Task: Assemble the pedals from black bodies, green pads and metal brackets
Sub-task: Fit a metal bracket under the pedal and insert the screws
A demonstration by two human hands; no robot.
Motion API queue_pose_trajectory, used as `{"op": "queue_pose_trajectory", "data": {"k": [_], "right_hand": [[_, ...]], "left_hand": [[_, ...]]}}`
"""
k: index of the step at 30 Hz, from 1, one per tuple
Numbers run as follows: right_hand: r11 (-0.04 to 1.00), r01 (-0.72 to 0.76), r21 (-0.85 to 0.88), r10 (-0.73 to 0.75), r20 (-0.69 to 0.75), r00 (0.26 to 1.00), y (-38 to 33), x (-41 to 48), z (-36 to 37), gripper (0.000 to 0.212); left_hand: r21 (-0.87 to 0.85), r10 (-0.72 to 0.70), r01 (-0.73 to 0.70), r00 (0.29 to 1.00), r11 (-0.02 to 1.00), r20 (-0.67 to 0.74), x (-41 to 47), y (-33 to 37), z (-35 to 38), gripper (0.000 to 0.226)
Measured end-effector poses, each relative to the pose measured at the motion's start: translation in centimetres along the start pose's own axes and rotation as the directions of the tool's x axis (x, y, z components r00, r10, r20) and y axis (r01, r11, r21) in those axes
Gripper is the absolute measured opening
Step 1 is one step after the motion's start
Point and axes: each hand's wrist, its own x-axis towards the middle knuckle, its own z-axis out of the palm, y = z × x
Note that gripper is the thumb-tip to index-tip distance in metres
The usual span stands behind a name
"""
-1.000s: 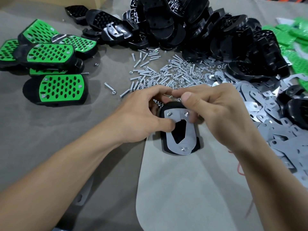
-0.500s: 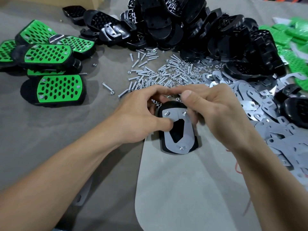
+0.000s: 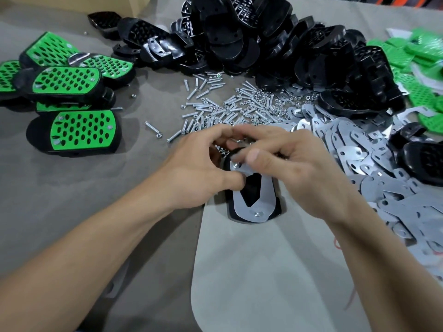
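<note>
A black plastic pedal body lies mid-table at the edge of a pale grey sheet, with a flat silver metal bracket on top. The left hand grips its side, thumb pressing the bracket. The right hand curls over the far end, blurred; what it pinches, I cannot tell. Beyond lie loose silver screws, heaped black bodies, spare grey brackets to the right and finished green-padded pedals on the left

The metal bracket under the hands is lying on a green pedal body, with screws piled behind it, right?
No. The head view shows the metal bracket lying on a black pedal body, not a green one. The screws are piled behind it, as you said.
</note>
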Motion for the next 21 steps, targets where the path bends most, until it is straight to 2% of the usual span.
{"op": "queue_pose_trajectory", "data": {"k": [3,5,8,12,15,18,21], "right_hand": [[0.995,-0.013,-0.098,-0.004,-0.166,0.986,0.2,0.0,-0.8,0.035],[0.997,-0.043,-0.067,0.027,-0.228,0.973,0.5,0.1,-1.3,0.034],[0.987,-0.076,-0.145,0.022,-0.347,0.938,0.6,0.6,-1.1,0.037],[0.964,-0.194,-0.182,0.074,-0.519,0.852,0.7,1.9,-1.2,0.022],[0.924,-0.281,-0.26,0.132,-0.472,0.871,0.7,3.0,-1.9,0.026],[0.869,-0.271,-0.413,0.116,-0.361,0.925,0.2,4.5,-2.2,0.031],[0.797,-0.295,-0.528,0.107,-0.357,0.928,-0.2,6.5,-2.5,0.028]], "left_hand": [[-0.015,-0.013,0.013,1.0,1.0,-0.013,0.0,-0.1,0.2,0.066],[-0.025,-0.015,0.015,1.0,1.0,-0.015,0.0,-0.1,0.2,0.065],[-0.038,0.0,-0.001,1.0,0.999,-0.027,0.1,-0.4,0.4,0.063],[0.002,0.017,-0.017,0.997,1.0,-0.078,0.1,-0.8,0.9,0.061],[0.126,0.042,-0.021,0.985,0.992,-0.17,-0.3,-0.7,1.2,0.063],[0.276,0.086,-0.004,0.954,0.961,-0.287,-1.1,-0.3,1.8,0.058],[0.402,0.133,0.003,0.941,0.916,-0.311,-1.6,0.2,2.1,0.062]]}}
